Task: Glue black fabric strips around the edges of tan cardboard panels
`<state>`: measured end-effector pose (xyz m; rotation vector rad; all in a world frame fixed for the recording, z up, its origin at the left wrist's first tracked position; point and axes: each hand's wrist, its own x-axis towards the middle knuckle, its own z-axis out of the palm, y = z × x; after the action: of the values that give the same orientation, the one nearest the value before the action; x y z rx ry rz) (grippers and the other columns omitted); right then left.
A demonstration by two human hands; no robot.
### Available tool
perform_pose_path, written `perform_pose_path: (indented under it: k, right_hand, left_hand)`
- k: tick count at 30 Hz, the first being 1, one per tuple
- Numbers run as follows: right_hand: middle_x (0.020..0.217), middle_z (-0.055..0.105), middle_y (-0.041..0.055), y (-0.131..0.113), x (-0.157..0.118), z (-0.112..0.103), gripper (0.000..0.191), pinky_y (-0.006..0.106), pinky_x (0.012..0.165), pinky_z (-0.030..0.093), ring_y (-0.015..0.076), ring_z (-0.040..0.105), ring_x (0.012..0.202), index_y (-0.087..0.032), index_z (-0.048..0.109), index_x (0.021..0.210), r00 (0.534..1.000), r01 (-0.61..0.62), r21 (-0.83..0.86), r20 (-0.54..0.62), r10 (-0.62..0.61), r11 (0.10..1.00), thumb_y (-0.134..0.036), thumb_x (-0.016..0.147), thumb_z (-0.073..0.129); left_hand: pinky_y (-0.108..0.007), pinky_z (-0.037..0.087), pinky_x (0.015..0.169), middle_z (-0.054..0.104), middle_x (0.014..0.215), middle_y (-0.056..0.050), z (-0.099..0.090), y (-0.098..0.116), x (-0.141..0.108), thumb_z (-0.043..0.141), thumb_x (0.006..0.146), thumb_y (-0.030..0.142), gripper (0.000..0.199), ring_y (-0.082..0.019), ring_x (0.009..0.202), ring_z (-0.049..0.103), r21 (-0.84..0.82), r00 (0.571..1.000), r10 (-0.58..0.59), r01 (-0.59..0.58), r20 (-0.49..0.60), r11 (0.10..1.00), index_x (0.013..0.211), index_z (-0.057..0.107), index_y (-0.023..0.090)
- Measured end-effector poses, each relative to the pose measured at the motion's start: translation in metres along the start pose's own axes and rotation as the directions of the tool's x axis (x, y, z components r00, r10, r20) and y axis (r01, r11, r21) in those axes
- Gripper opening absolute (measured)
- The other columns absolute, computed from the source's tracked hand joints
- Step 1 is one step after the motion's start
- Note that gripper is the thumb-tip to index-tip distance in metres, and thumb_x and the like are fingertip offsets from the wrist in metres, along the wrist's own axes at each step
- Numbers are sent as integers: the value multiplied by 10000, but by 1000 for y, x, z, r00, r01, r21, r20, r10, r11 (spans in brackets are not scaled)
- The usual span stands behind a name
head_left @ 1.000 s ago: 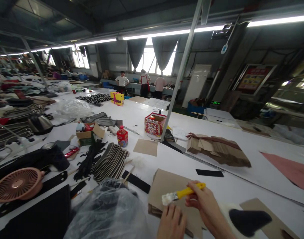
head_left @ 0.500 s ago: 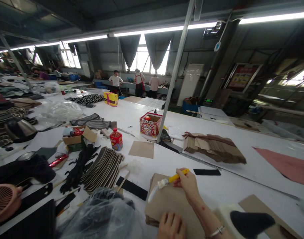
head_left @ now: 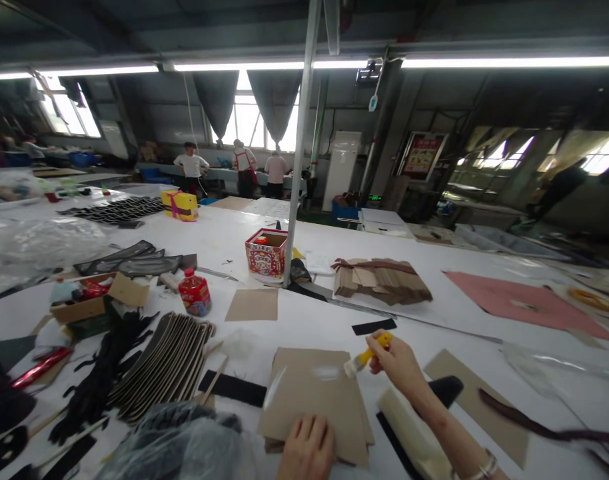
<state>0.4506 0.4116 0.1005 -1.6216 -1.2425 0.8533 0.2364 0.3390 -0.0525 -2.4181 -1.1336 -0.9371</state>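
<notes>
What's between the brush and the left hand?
Between the brush and left hand, the head view shows only the surface of the top brown sheet, no object on it; a glossy patch lies beside the bristles.

White worktable (head_left: 219, 241) spread beneath and beyond left hand (head_left: 308, 445) and right hand (head_left: 392, 360). Metal post (head_left: 300, 147) rose ahead of left hand; far past it, daylight filled a window (head_left: 252, 115) with dark curtains (head_left: 216, 100). Strip lights (head_left: 269, 66) glowed overhead. Framed poster (head_left: 423, 157) noted well beyond right hand.
</notes>
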Motion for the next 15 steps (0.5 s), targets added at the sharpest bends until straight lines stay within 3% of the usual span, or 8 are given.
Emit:
perform_pose_path:
  k: [2,5,7,10,12,15]
  right_hand:
    - [582,587,-25,-10,-15,-2,233,294,563,471,168,573,543,-209,567,750,976,197,-120,117,-183,973,-436,798,546]
    - [762,572,-1,-21,-46,0,190,285,677,424,159,553,712,-211,547,739,848,484,-263,378,-373,834,-309,875,459]
    - [806,565,-1,-25,-68,1,163,273,700,405,156,548,761,-213,529,750,788,523,-270,514,-339,808,-248,885,443]
    - [829,569,-5,-25,-96,-5,157,258,707,395,150,550,775,-215,505,736,737,500,-265,631,-244,824,-228,885,455]
    - [809,566,-10,-23,-106,-14,170,260,712,393,152,544,769,-215,506,733,754,457,-253,619,-221,853,-260,892,466]
    - [756,549,-19,-22,-101,-23,209,264,687,395,152,525,727,-218,529,762,839,367,-174,485,-245,914,-352,908,463]
  left_hand:
    - [-301,477,723,660,926,46,-5,1,2,825,565,421,488,-171,806,604,-4,999,-14,14,35,1000,948,590,230]
    - [-296,484,723,660,920,49,-11,2,7,851,537,372,514,-172,809,609,-11,996,-34,35,77,999,954,585,229]
    - [-289,489,702,658,904,50,-16,3,10,851,542,351,506,-170,794,611,-17,995,-29,30,90,999,954,584,227]
    - [-281,492,692,653,887,46,-23,4,14,836,572,337,474,-170,785,612,-20,995,-19,21,103,1000,958,584,222]
    - [-280,492,698,648,880,39,-27,5,16,820,600,320,435,-172,787,609,-23,992,-19,22,124,1000,951,584,215]
    - [-275,486,662,642,863,33,-30,6,17,790,636,272,355,-169,766,598,-26,990,-11,15,141,1000,913,579,204]
